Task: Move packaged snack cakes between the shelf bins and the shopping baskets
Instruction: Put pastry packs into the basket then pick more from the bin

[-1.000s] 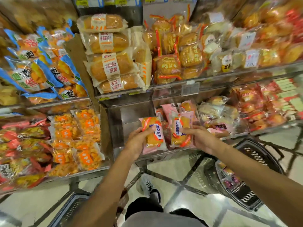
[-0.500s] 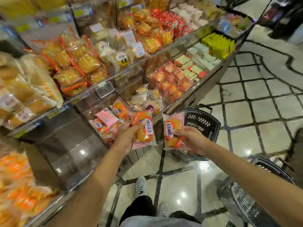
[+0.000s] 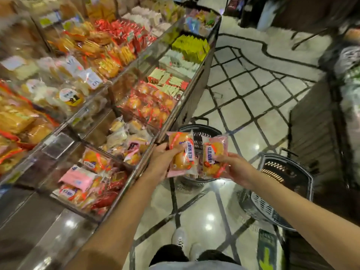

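Observation:
My left hand (image 3: 162,159) grips a pink-wrapped snack cake pack (image 3: 181,152) with orange buns inside. My right hand (image 3: 236,168) pinches a second, similar pack (image 3: 214,155) by its lower corner. Both packs hang side by side over a dark shopping basket (image 3: 196,131) on the floor beside the shelf's front edge. More pink packs of the same cakes (image 3: 91,178) lie in the lower shelf bin at left. A second dark basket (image 3: 282,172) stands on the floor to the right, under my right forearm.
The tiered glass-fronted shelf (image 3: 148,152) runs along the left, its bins full of wrapped breads and snacks. Glossy tiled floor (image 3: 243,106) with dark lines spreads to the right. A dark counter (image 3: 315,133) rises at far right. My shoes (image 3: 183,242) show below.
The view has swung right, away from the shelf. Both hands carried their packs from the bin's front out over the floor basket.

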